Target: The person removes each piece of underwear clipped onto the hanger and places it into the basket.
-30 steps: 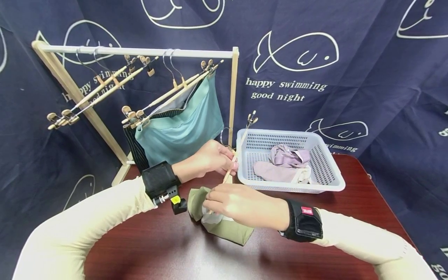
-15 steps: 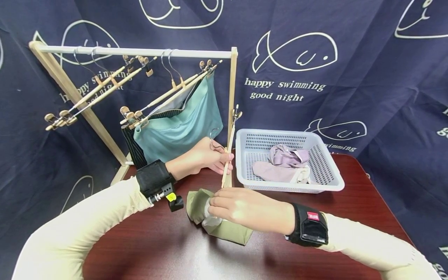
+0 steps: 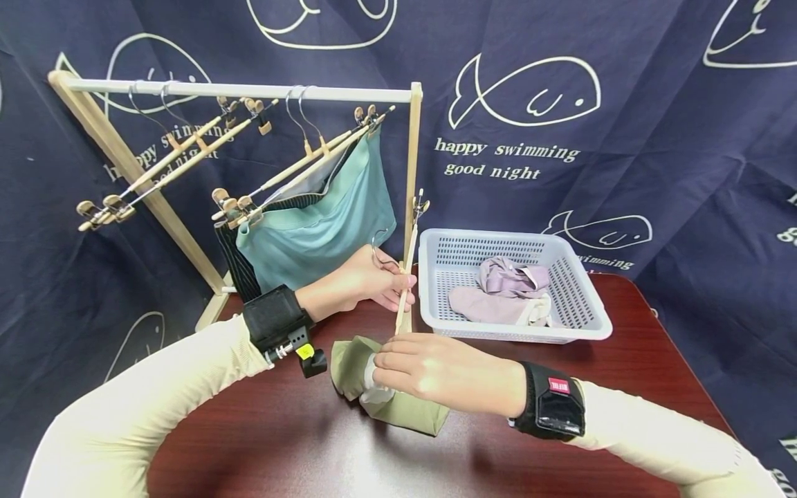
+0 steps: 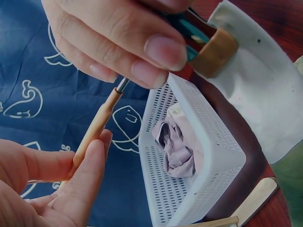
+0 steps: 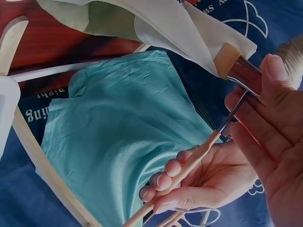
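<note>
My left hand [image 3: 373, 277] holds the wooden bar of a clip hanger [image 3: 407, 273] between thumb and fingers. The bar slants over the table, its far clip [image 3: 421, 205] pointing toward the back. At the near end my right hand [image 3: 436, 370] pinches the other clip [image 5: 238, 66] by its metal part. That clip's wooden pads sit on the white lining [image 4: 265, 80] of an olive green garment [image 3: 407, 413]. In the head view my right hand covers this clip. The garment hangs low over the table, partly folded.
A pale blue basket [image 3: 517, 333] with mauve and pink clothes [image 3: 513, 280] stands right of the hanger. At left, a wooden rack [image 3: 249, 90] carries bare clip hangers [image 3: 187, 155], a teal garment [image 3: 324, 235] and a dark striped one [image 3: 233, 256]. Table [image 3: 299, 443] is dark red.
The hanger's far end has swung left and the bar stands straighter, with my left hand slightly left. My right hand has edged right, still at the clip. The last half second shows almost no movement.
</note>
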`<control>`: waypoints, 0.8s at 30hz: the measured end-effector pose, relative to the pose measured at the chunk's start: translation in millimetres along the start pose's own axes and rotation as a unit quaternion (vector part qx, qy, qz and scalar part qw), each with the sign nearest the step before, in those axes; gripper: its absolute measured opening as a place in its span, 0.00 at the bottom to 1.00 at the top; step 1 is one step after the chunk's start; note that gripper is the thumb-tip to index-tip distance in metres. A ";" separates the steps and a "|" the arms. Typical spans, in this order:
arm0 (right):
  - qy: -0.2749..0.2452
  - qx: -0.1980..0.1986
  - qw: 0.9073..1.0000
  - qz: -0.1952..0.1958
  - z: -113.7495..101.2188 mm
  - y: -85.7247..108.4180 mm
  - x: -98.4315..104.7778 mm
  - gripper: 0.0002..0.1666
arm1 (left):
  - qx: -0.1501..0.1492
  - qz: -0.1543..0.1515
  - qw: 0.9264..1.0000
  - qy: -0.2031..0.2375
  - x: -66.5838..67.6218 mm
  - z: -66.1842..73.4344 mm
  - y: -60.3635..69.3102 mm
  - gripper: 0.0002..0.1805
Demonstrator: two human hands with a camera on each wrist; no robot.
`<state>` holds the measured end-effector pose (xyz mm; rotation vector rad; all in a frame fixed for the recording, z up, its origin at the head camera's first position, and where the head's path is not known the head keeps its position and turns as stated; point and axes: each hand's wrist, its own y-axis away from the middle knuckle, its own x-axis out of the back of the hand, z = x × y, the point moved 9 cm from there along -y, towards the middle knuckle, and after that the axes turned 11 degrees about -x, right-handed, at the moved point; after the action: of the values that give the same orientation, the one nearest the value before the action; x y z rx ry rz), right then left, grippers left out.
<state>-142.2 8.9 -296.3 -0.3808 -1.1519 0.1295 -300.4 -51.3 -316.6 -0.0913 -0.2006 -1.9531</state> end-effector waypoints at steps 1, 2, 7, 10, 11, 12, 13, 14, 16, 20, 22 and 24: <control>-0.002 -0.001 1.000 0.002 0.2 -0.1 0.0 0.13 | 0.002 0.000 1.000 0.001 -0.3 -0.2 -0.1 0.05; -0.002 -0.001 1.000 0.003 0.4 -0.2 -0.2 0.12 | 0.003 0.001 1.000 0.002 -0.5 -0.4 -0.4 0.05; -0.002 -0.003 1.000 0.011 1.2 0.0 -0.2 0.12 | 0.006 0.003 1.000 0.006 -1.0 -2.4 -1.8 0.04; 0.003 -0.004 1.000 0.014 1.6 -0.1 -0.5 0.12 | 0.007 0.003 1.000 0.009 -1.4 -3.2 -2.1 0.04; 0.004 -0.005 1.000 0.015 1.6 -0.2 -0.6 0.12 | 0.007 0.003 1.000 0.009 -1.5 -3.4 -2.4 0.04; 0.003 -0.005 1.000 0.016 1.6 0.0 -0.7 0.11 | 0.007 0.003 1.000 0.010 -1.4 -3.5 -2.4 0.05; 0.003 -0.005 1.000 0.017 1.6 0.0 -0.6 0.11 | 0.007 0.003 1.000 0.010 -1.4 -3.6 -2.6 0.05; 0.002 -0.005 1.000 0.018 1.6 0.1 -0.6 0.11 | 0.006 0.002 1.000 0.010 -1.4 -3.5 -2.7 0.05; 0.000 -0.005 1.000 0.020 1.6 0.3 -0.5 0.11 | 0.005 0.003 1.000 0.009 -1.1 -3.2 -2.9 0.06; 0.009 -0.001 1.000 0.024 1.1 0.9 -0.6 0.11 | 0.008 0.002 1.000 0.007 -1.2 -2.7 -3.2 0.07; 0.013 0.002 1.000 0.028 0.9 1.3 -0.3 0.11 | 0.010 0.002 1.000 0.007 -1.4 -2.8 -3.4 0.05; 0.017 0.004 0.999 0.032 0.6 2.0 0.0 0.10 | 0.012 0.001 1.000 0.006 -1.8 -3.0 -3.5 0.04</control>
<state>-142.5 10.9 -296.8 -0.4117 -1.1056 0.1827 -302.8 -49.0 -320.2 -0.0639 -0.2148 -1.9490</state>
